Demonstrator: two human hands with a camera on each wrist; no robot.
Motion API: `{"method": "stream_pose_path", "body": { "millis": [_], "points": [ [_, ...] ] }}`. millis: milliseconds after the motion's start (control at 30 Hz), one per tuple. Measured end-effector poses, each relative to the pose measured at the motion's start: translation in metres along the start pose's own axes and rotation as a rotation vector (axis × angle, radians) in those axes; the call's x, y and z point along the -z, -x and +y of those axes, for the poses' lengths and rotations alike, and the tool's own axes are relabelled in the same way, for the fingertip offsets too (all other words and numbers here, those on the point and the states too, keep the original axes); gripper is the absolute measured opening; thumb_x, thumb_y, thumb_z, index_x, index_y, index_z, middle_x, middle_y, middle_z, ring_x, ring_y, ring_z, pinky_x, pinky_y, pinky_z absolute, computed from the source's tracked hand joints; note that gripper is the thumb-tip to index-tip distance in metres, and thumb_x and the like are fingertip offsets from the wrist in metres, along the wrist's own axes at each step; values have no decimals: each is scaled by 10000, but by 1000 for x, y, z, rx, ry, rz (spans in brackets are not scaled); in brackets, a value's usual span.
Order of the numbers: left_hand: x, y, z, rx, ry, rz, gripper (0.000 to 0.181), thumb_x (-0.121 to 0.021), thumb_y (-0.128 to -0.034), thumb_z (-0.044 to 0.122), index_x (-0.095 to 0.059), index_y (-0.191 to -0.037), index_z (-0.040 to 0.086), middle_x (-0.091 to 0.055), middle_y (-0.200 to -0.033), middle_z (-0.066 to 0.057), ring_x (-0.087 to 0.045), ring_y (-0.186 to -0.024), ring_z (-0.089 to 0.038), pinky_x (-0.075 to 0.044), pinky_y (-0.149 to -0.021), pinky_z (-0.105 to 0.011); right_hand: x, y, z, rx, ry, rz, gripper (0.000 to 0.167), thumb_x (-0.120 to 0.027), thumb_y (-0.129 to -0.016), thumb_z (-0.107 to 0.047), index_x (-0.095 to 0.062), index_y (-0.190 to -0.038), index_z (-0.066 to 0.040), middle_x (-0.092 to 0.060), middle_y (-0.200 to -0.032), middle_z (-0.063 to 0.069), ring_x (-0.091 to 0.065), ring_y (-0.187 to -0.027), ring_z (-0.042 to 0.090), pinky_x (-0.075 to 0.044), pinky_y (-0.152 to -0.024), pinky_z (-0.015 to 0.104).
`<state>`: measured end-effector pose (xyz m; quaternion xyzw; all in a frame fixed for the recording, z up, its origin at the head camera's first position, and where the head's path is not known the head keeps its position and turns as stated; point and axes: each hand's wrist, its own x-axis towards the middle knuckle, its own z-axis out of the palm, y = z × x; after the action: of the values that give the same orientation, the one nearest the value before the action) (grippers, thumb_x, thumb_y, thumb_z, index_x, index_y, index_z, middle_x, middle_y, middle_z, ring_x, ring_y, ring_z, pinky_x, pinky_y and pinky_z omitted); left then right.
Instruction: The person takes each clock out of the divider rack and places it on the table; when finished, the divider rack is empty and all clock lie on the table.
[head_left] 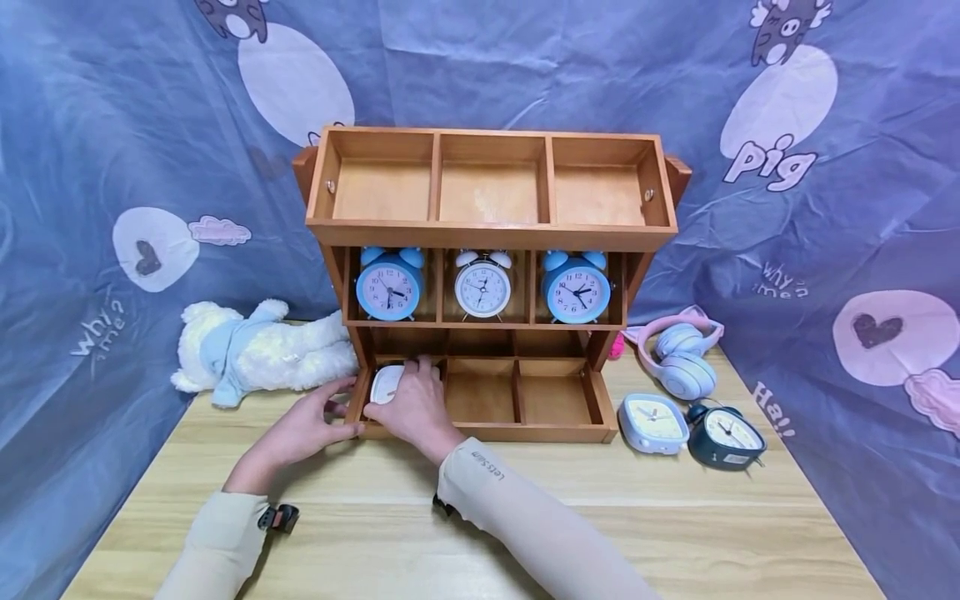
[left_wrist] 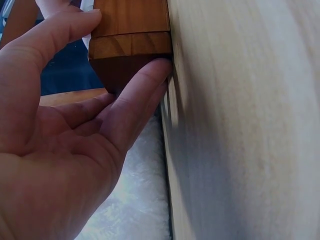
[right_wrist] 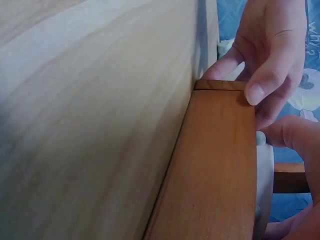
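Observation:
A wooden shelf (head_left: 491, 237) with tiers of compartments stands on the table. In its bottom left compartment is a white clock (head_left: 386, 383), and my right hand (head_left: 420, 407) grips it from above; the clock's edge also shows in the right wrist view behind the shelf's front board (right_wrist: 220, 160). My left hand (head_left: 303, 427) holds the lower left corner of the shelf, with the thumb on the front and the fingers along the side (left_wrist: 132, 45). On the middle tier stand a blue alarm clock (head_left: 390, 287), a white alarm clock (head_left: 482, 289) and another blue alarm clock (head_left: 577, 289).
A white plush bear (head_left: 262, 350) in a light blue top lies left of the shelf. To the right are pink and lavender headphones (head_left: 684, 358), a pale blue square clock (head_left: 654, 423) and a dark green alarm clock (head_left: 726, 437). A patterned blue cloth (head_left: 525, 67) hangs behind.

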<state>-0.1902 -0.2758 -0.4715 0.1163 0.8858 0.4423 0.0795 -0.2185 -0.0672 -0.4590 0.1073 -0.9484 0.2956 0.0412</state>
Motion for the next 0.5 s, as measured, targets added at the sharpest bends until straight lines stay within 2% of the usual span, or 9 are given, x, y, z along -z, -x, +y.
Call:
{"method": "stream_pose_path", "body": {
  "millis": [300,500],
  "points": [
    [0,0,0,34,4,-5,904,-865,-1003,223,-359,-1700,-49,-575,-1588,-328,-702,-1269,-413,-613,-671,-334,13,-2,0,4,-43,5,942,-967,-783,-465,-600,-1474,58,-566,-1517,209,-614,-1311,377,-563,-1148,470],
    [-1,0,-1,42,27,-11,920,-867,-995,217,-347,-1706,-47,-643,-1482,-339,-707,-1240,-399,-624,-647,-372,22,-3,0,26,-37,18,906,-954,-785,-449,-609,-1460,45,-573,-1511,204,-624,-1293,374,-559,-1154,455]
  ]
}}
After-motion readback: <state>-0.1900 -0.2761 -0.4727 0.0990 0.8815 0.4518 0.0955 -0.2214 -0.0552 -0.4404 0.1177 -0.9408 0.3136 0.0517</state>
